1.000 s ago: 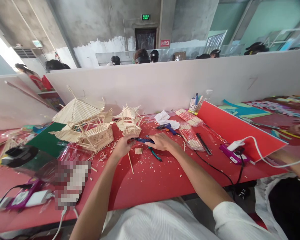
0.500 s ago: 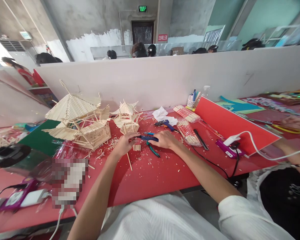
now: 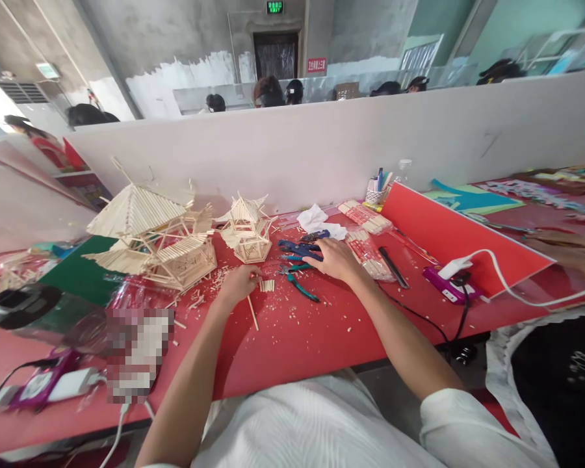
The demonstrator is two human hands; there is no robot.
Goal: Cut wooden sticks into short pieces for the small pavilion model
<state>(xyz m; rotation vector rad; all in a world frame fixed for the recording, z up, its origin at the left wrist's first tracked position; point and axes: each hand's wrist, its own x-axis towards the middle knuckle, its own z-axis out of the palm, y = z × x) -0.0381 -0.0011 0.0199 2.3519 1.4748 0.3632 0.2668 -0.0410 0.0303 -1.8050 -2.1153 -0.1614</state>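
My right hand [image 3: 335, 259] is closed over a blue-handled hand tool [image 3: 298, 249] whose exact kind is unclear, held just above the red tabletop. Below it lie teal-handled pliers [image 3: 303, 288]. My left hand [image 3: 240, 285] has its fingers pinched together; whatever they hold, if anything, is too small to make out. Close to those fingertips sits a row of short cut sticks [image 3: 268, 285]. A longer wooden stick [image 3: 253, 313] runs out from under the left hand. Beyond stands a small pavilion model [image 3: 248, 231] made of sticks, with a larger stick pavilion [image 3: 151, 237] at left.
Bagged sticks [image 3: 368, 253], a black pen-like item [image 3: 393, 267] and white tissue [image 3: 314, 218] lie right of centre. A red board [image 3: 458, 240] and purple power strip [image 3: 451, 286] are farther right. A bottle [image 3: 43, 315] stands left. Wood scraps litter the table [image 3: 292, 351].
My right hand has moved up and to the right with the blue tool, away from my left hand. The left hand's fingers have drawn in and no longer touch the tool.
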